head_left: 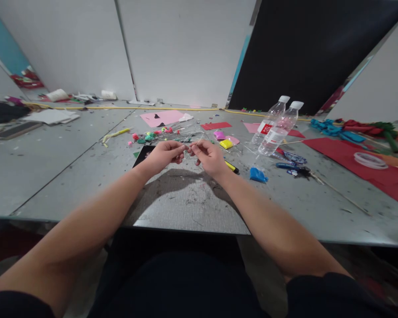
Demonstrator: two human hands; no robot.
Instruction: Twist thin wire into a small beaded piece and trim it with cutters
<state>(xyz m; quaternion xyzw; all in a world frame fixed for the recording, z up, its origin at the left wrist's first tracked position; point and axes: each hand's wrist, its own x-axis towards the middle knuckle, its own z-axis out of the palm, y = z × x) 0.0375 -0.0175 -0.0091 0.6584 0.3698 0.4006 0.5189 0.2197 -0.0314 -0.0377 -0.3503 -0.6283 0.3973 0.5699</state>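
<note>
My left hand [164, 155] and my right hand [209, 157] meet above the grey table [185, 203], fingertips almost touching. Between them they pinch a thin wooden stick [199, 141] with a small green bit at the fingertips; it is too small to make out clearly. Just beyond the hands lie small coloured clay pieces [152, 136] in pink and green, with clear plastic wrap beside them. A black card [142, 155] lies under my left hand. A yellow marker [231, 166] lies by my right wrist.
Two clear water bottles [277, 128] stand tilted at the right. Pink [219, 135], yellow [226, 144] and blue [258, 175] clay packets, scissors [293, 168], red paper [348, 157], a tape roll [369, 160] and pink paper [161, 118] are spread around. White wall panels stand behind.
</note>
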